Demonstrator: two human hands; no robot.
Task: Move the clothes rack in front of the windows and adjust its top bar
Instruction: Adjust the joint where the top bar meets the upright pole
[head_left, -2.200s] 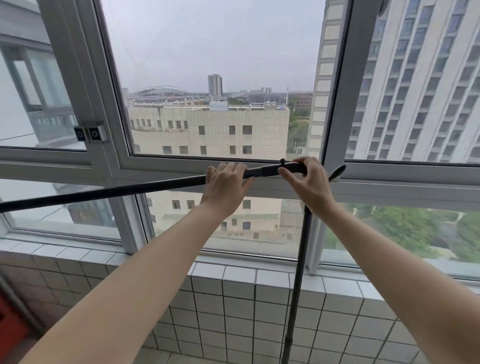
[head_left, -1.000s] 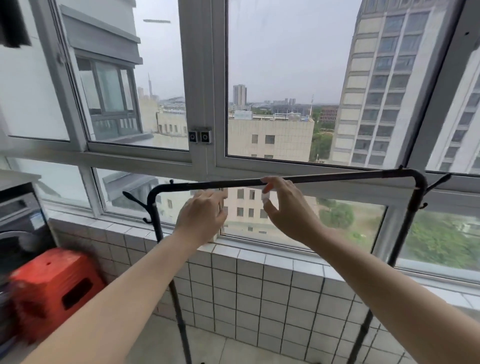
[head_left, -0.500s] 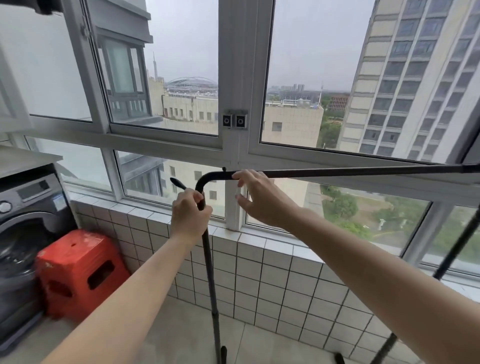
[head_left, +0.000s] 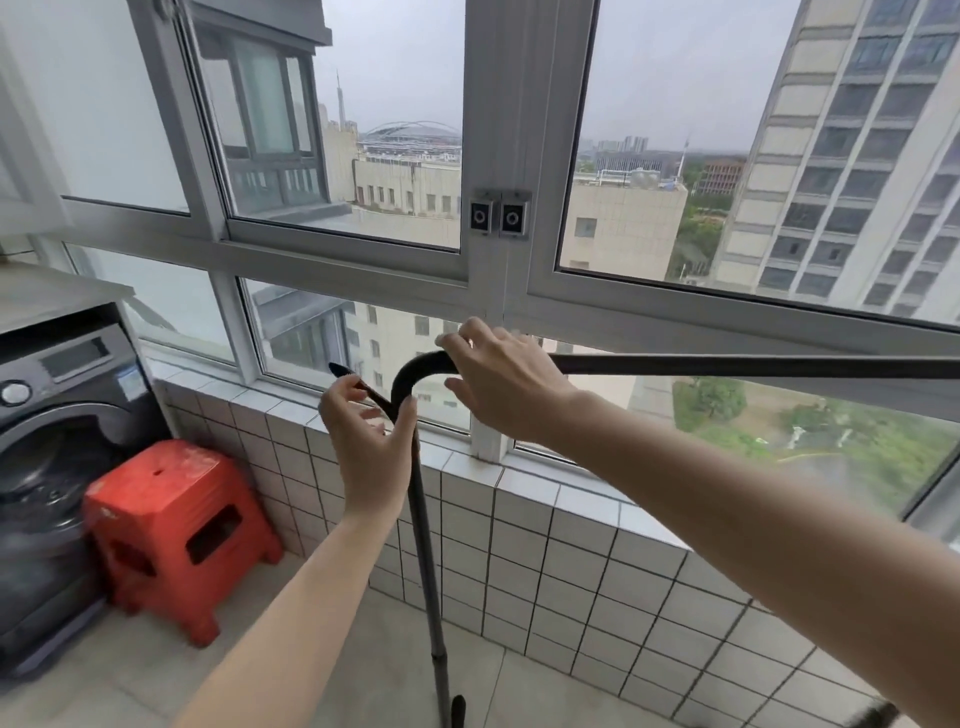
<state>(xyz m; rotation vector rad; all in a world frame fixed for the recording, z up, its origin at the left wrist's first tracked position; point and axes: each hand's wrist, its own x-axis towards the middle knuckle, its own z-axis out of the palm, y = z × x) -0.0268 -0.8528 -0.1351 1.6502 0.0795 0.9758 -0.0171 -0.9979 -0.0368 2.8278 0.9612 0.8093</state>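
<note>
The clothes rack is thin black metal, standing upright just before the windows. Its top bar runs level rightward from a rounded corner.

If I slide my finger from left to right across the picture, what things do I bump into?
Washing machine → red stool → left hand → right hand → top bar stretching off to the right.

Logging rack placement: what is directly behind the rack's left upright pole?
Behind the upright pole runs the tiled half-wall with the windows above. The left hand covers the pole's top; its foot is cut off.
</note>
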